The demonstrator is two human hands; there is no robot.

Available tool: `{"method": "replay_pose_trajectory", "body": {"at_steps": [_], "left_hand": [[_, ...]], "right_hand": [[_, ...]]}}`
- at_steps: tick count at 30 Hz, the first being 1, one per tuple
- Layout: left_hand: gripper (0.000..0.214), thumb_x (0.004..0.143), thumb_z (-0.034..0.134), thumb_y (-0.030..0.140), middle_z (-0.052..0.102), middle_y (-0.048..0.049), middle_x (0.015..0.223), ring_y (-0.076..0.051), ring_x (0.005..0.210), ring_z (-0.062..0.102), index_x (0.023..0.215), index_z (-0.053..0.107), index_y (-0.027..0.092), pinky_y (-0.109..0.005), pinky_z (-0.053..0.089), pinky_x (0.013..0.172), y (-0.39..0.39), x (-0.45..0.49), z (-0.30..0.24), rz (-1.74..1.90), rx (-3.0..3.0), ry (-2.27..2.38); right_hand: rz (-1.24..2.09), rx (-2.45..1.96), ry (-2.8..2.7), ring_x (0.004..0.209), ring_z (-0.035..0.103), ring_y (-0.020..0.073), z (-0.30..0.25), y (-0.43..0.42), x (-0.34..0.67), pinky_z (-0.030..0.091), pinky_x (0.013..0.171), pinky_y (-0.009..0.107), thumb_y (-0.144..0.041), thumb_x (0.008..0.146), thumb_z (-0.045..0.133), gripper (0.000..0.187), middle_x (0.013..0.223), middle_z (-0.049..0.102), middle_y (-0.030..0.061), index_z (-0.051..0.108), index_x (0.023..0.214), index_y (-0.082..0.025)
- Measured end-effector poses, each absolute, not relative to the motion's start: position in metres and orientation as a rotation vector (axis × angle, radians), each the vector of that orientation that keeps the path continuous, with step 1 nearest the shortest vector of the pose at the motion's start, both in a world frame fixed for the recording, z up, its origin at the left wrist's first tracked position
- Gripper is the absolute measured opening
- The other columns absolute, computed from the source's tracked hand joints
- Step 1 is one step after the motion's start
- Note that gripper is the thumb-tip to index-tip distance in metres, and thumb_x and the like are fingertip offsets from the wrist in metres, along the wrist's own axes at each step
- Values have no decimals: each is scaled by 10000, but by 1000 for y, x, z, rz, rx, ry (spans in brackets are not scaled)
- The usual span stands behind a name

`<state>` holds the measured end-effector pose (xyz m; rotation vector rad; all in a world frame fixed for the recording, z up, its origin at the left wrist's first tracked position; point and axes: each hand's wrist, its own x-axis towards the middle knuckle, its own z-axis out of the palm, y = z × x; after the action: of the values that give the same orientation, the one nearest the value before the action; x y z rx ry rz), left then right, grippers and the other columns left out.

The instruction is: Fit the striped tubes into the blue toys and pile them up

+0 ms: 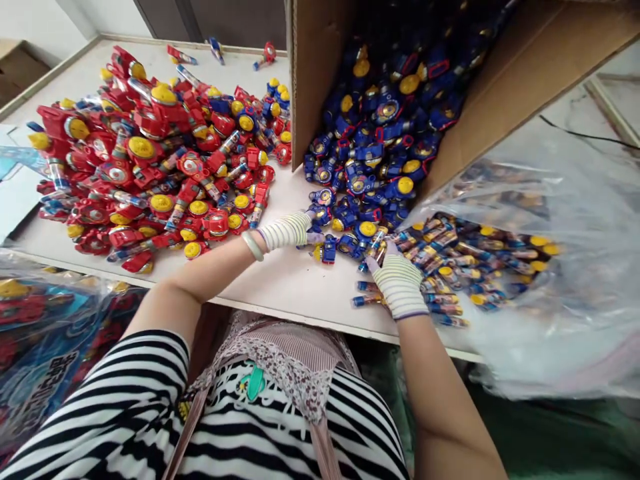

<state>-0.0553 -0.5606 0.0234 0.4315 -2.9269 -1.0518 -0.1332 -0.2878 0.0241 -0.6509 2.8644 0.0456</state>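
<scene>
Blue plastic toys (360, 167) spill from a cardboard box (320, 80) against my gloved left hand (285, 230). My gloved right hand (400, 283) sits over loose tubes (367, 300) from a clear plastic bag (525, 333). I cannot tell whether either hand grips. Red toys (150, 160) heap on the table (280, 287) further left.

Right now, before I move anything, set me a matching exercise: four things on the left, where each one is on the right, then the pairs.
Things
1. Red toys
2. Blue toys
3. Slim capped tubes
4. Left hand in a striped knit glove

Places
A. Spread out of a clear plastic bag
B. At the near edge of the blue pile
C. Heaped on the white table
D. In an open cardboard box, spilling onto the table

Pairs: 1-C, 2-D, 3-A, 4-B
</scene>
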Motion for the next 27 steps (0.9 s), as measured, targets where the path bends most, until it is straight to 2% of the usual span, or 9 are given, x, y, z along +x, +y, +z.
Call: {"method": "replay_pose_trajectory", "body": {"at_steps": [3,7,10,12,16,19,22,25,27], "left_hand": [[701,660,894,415,663,-81,967,-275,901,644,1207,570,120,-425,541,898,-539,-49,-2,-1327,445,-2899],[565,674,829,393,647,-58,866,-254,819,655,1108,574,137,-449,572,828,-549,-25,-5,-1666,601,-2673],[593,707,736,478,631,-69,934,-236,798,668,1140,502,148,-477,596,766,-545,2,4,-2161,680,-2099],[662,694,732,470,626,-60,997,-225,832,678,1218,460,171,-475,608,764,-532,16,11,-2441,591,-1673],[655,715,757,374,632,-42,962,-192,806,674,1273,473,180,-377,610,707,-505,27,24,-2404,447,-1609],[629,692,804,319,633,-21,891,-155,689,663,1220,498,168,-297,592,622,-502,26,29,-2337,454,-1732],[569,702,799,353,609,3,821,-121,564,626,1153,519,148,-229,545,509,-506,27,32,-2277,417,-1945],[548,744,766,413,588,12,799,-104,544,593,1149,518,142,-207,512,483,-507,30,37,-2236,344,-2004],[570,706,794,413,598,1,831,-104,603,598,1137,535,144,-207,520,541,-507,31,39,-2179,242,-2025]], "right_hand": [[43,-681,2828,1132,647,344,23,-287,-134,491,925,425,-389,919,576,667,1257,671,228,435,1488,-71],[-114,-896,2807,1239,571,361,15,-271,-122,454,1021,468,-304,883,578,457,1310,642,203,638,1296,-119],[-529,-1109,2728,1230,592,330,10,-269,-101,453,1054,480,-316,924,509,461,1322,654,176,623,1334,-139],[-756,-1266,2557,1205,621,302,11,-278,-84,478,1044,453,-350,959,469,483,1329,663,157,585,1383,-148],[-722,-1299,2469,1110,672,318,23,-304,-61,518,973,439,-396,983,456,489,1264,693,189,599,1357,-116],[-612,-1279,2487,1040,686,311,33,-312,-55,524,913,413,-402,1002,436,470,1201,711,190,605,1337,-120],[-617,-1307,2458,992,676,301,35,-309,-52,510,863,391,-425,998,446,434,1158,716,185,637,1262,-138],[-935,-1113,2312,775,639,233,26,-306,-48,492,716,335,-545,978,441,465,943,710,137,673,1085,-156],[-1149,-904,1961,556,514,162,17,-306,-45,435,562,288,-684,958,357,605,718,621,62,669,977,-166]]}}
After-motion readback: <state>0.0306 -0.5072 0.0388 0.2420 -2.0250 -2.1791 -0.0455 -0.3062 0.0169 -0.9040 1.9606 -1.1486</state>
